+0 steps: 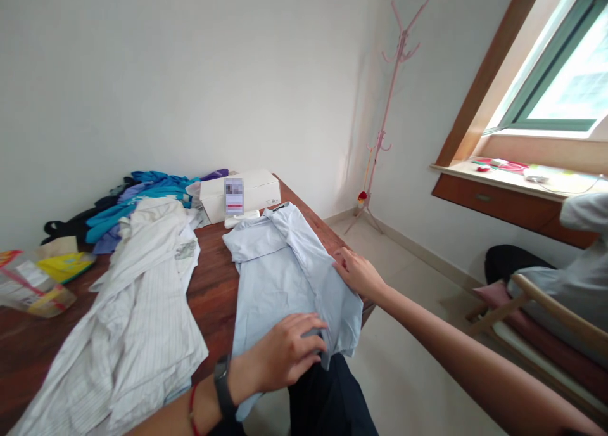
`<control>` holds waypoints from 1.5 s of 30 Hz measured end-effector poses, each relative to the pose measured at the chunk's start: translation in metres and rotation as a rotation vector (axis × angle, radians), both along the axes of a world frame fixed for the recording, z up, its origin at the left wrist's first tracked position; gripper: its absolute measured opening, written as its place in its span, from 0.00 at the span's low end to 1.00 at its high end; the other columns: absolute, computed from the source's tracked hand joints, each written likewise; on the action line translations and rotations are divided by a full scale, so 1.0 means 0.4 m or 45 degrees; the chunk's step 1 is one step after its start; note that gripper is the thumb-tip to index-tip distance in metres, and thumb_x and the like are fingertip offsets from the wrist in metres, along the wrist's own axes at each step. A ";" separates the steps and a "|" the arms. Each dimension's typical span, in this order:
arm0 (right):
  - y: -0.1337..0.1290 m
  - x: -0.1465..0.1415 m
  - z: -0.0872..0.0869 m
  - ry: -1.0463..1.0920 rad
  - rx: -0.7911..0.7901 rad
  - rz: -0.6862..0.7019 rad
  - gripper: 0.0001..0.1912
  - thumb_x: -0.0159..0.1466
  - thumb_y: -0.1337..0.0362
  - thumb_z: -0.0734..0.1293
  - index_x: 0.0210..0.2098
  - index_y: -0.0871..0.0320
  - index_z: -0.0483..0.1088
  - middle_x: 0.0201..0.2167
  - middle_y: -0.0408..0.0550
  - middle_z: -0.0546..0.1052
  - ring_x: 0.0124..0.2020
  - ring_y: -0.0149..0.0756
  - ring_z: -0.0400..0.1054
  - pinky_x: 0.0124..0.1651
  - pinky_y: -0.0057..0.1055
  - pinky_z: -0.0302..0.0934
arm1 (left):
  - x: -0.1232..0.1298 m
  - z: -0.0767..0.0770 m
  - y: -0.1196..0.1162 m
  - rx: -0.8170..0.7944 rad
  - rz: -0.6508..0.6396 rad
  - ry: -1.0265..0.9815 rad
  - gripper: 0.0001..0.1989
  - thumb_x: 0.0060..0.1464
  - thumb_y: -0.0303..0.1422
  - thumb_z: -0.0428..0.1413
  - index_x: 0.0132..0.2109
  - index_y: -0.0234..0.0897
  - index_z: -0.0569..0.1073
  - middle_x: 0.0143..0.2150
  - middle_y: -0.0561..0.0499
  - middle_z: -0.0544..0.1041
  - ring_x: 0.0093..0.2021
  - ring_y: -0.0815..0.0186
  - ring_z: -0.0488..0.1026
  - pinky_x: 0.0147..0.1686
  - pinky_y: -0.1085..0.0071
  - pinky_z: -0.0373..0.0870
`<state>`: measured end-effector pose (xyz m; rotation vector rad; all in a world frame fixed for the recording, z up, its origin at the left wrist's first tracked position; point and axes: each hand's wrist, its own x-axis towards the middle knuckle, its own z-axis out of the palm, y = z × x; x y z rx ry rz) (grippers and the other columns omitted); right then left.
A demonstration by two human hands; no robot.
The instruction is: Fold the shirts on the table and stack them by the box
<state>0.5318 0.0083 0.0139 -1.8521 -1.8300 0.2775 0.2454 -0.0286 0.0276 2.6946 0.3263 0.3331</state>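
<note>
A light blue shirt [275, 281] lies partly folded on the dark wooden table, its collar end toward the white box and its lower end over the near edge. My left hand [292, 350], with a dark band on the wrist, is curled at the shirt's lower part; its fingers are bent on the cloth around something dark grey that I cannot make out. Farther up, at the shirt's right edge, my right hand [354, 271] has its fingers bent against the fabric; whether they grip it is hidden.
White striped shirts [142, 309] lie left on the table [213, 284], before a pile of blue and dark clothes [147, 192]. A white box [261, 185], a phone [234, 196], a plastic package [33, 290], a pink coat stand [391, 94] and a wooden chair [560, 309] are around.
</note>
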 end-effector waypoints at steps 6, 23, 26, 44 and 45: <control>-0.070 -0.061 -0.024 -0.150 0.252 0.490 0.23 0.71 0.54 0.62 0.62 0.53 0.67 0.65 0.57 0.66 0.67 0.51 0.60 0.66 0.50 0.56 | 0.064 0.039 0.077 -0.110 0.367 -0.297 0.11 0.66 0.32 0.52 0.52 0.40 0.75 0.60 0.45 0.73 0.60 0.61 0.71 0.62 0.61 0.69; -0.040 -0.061 0.019 -0.110 -0.243 0.834 0.31 0.69 0.43 0.63 0.69 0.42 0.61 0.74 0.49 0.53 0.73 0.52 0.49 0.70 0.53 0.51 | -0.032 -0.070 0.338 0.066 0.504 0.097 0.26 0.64 0.48 0.54 0.65 0.45 0.70 0.71 0.42 0.63 0.72 0.47 0.55 0.68 0.46 0.54; 0.026 -0.077 0.067 0.176 -0.167 0.699 0.25 0.71 0.46 0.61 0.61 0.50 0.72 0.64 0.53 0.71 0.62 0.48 0.68 0.60 0.45 0.66 | -0.082 -0.024 0.382 0.026 0.654 -0.104 0.17 0.63 0.40 0.55 0.54 0.41 0.79 0.63 0.43 0.74 0.68 0.51 0.63 0.69 0.52 0.55; 0.456 -0.171 -0.096 0.454 0.163 0.395 0.19 0.66 0.50 0.62 0.39 0.57 0.78 0.39 0.52 0.81 0.43 0.44 0.74 0.49 0.39 0.66 | -0.287 0.044 0.496 -1.633 1.277 -1.004 0.17 0.54 0.36 0.63 0.49 0.42 0.70 0.52 0.46 0.79 0.40 0.64 0.80 0.40 0.69 0.76; 0.455 -0.171 -0.098 0.432 0.162 0.431 0.19 0.67 0.50 0.62 0.41 0.56 0.78 0.41 0.52 0.81 0.43 0.45 0.74 0.49 0.40 0.66 | -0.287 0.049 0.497 -1.697 1.281 -1.029 0.17 0.52 0.36 0.65 0.47 0.41 0.70 0.50 0.47 0.79 0.38 0.65 0.80 0.37 0.70 0.76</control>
